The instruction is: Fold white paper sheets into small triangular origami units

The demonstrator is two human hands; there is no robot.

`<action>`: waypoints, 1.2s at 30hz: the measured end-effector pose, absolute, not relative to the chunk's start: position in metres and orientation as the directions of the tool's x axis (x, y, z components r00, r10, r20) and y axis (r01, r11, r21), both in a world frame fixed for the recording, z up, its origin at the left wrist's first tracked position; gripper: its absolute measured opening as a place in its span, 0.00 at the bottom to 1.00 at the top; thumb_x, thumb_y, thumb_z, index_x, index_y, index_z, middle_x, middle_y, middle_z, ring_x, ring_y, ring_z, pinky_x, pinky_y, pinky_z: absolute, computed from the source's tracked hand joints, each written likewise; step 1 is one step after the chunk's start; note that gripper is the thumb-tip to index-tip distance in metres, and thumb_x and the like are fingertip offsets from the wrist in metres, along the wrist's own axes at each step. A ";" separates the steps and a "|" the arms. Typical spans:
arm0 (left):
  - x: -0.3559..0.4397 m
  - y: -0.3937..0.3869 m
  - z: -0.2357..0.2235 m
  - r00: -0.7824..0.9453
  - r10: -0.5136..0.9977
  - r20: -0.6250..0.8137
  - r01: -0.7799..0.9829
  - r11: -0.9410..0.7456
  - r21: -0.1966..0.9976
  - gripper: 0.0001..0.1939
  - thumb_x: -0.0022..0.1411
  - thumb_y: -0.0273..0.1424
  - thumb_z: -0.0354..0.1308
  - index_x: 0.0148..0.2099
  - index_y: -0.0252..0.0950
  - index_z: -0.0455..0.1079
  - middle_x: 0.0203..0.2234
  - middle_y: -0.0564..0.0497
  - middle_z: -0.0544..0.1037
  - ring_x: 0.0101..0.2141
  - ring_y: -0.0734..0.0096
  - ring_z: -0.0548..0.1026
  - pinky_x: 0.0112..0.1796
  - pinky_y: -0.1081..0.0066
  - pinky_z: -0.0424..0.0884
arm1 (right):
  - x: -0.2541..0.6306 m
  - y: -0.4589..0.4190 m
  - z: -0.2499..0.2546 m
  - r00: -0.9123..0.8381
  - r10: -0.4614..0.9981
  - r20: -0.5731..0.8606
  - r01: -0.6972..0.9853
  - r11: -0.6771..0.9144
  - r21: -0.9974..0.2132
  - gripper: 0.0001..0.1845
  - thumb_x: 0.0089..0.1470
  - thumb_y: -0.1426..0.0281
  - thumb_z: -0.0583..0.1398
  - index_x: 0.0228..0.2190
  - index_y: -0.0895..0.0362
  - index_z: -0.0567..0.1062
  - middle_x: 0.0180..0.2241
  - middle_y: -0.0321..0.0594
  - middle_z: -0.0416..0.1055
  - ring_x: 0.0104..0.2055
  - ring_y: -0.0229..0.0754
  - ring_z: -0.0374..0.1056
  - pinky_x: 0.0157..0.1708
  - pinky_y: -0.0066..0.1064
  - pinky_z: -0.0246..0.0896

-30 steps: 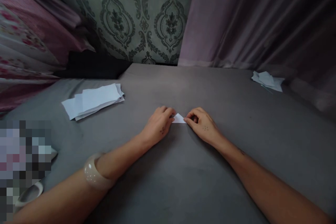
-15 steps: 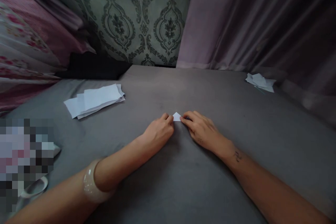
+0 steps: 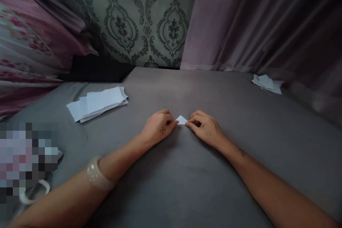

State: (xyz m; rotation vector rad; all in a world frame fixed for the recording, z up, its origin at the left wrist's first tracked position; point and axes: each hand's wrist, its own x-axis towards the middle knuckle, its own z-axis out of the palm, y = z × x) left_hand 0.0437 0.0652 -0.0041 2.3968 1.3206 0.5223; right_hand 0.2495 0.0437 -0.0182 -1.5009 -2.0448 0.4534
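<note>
A small piece of white paper (image 3: 181, 120), folded to a triangle with its point facing away from me, lies on the grey cloth surface between my hands. My left hand (image 3: 161, 123) pinches its left corner between thumb and fingers. At the right corner, my right hand (image 3: 204, 124) grips the paper the same way, fingers curled. The fingertips cover both ends of the folded paper.
Several white paper sheets (image 3: 103, 102) lie stacked at the left. A smaller heap of white papers (image 3: 267, 83) sits at the far right. Black cloth (image 3: 97, 69) lies at the back left, and a white ring-shaped object (image 3: 36, 194) rests at the lower left. Curtains hang along both sides.
My left hand has turned, so that its back shows more and its thumb now lies at the paper's left corner. Slightly more of the folded triangle is visible.
</note>
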 end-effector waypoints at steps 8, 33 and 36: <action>0.051 0.074 -0.015 0.405 0.910 0.088 0.657 -0.357 0.664 0.10 0.55 0.33 0.60 0.40 0.36 0.74 0.33 0.48 0.72 0.34 0.68 0.68 0.36 0.69 0.64 | 0.248 0.048 -0.021 -0.176 0.965 0.194 0.722 0.260 -0.641 0.04 0.51 0.67 0.61 0.29 0.54 0.74 0.34 0.37 0.71 0.32 0.37 0.65 0.34 0.31 0.59; 0.054 0.061 -0.013 0.436 0.855 0.282 0.469 -0.483 0.739 0.07 0.59 0.30 0.54 0.41 0.37 0.68 0.31 0.52 0.73 0.32 0.73 0.68 0.34 0.72 0.64 | 0.252 0.047 -0.018 -0.230 0.954 0.194 0.619 0.297 -0.727 0.10 0.51 0.66 0.62 0.36 0.57 0.78 0.30 0.36 0.68 0.29 0.35 0.61 0.31 0.28 0.57; 0.054 0.062 -0.012 0.408 0.856 0.317 0.427 -0.486 0.763 0.07 0.59 0.30 0.54 0.42 0.36 0.67 0.31 0.52 0.72 0.31 0.74 0.67 0.33 0.72 0.64 | 0.251 0.046 -0.014 -0.162 0.977 0.138 0.497 0.201 -0.844 0.12 0.49 0.63 0.62 0.34 0.59 0.76 0.25 0.33 0.66 0.25 0.34 0.60 0.28 0.27 0.55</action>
